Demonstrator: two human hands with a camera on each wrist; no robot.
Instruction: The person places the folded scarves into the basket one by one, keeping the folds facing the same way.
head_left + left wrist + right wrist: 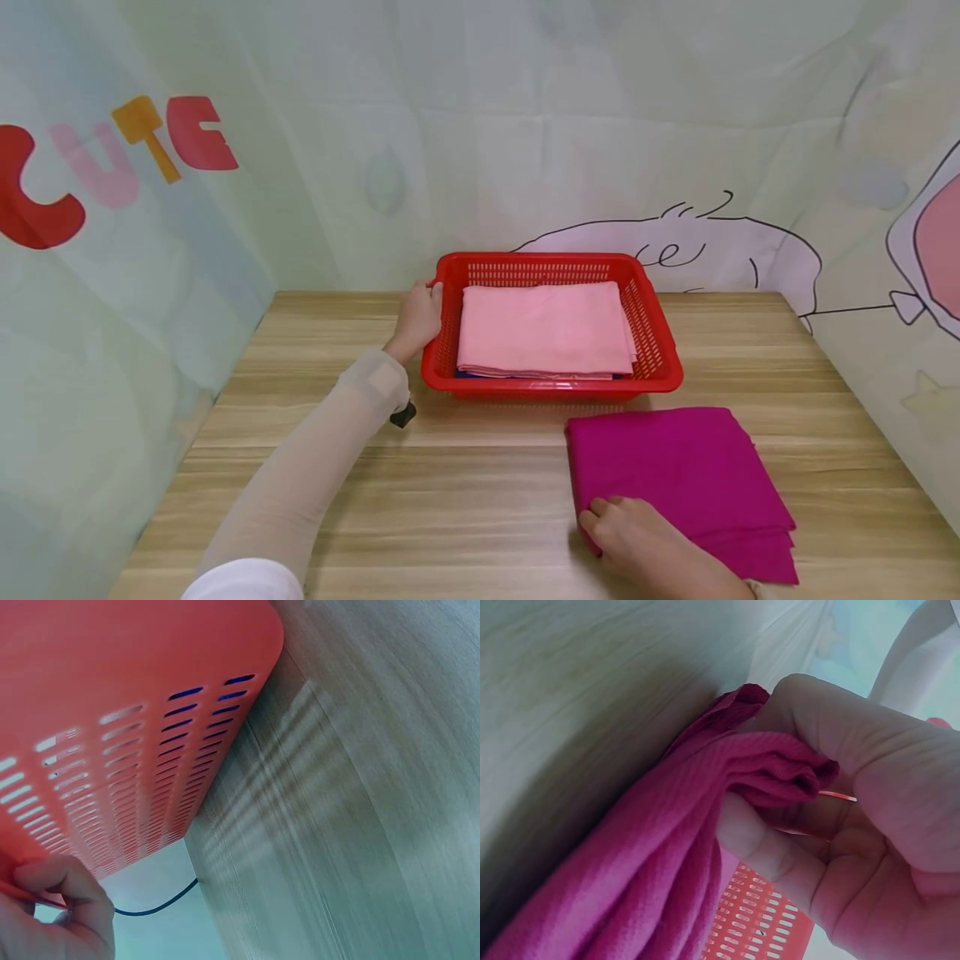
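Observation:
A red plastic basket [551, 385] with slotted walls stands at the back of the table. My left hand [420, 321] grips its left rim, and the left wrist view shows the thumb and fingers [71, 892] curled round the edge. Inside the basket lies a folded pink cloth [543, 329], with a strip of dark blue cloth [517, 377] showing under it. A folded magenta cloth [675, 467] lies in front of the basket to the right. At its near left corner my right hand [637, 529] pinches the folded layers; the right wrist view shows the cloth between thumb and fingers.
The wood-grain table [465, 500] is bounded at the back and sides by a printed curtain [420, 125] with coloured letters and a cartoon figure. A small black object [403, 415] sits at the left wrist.

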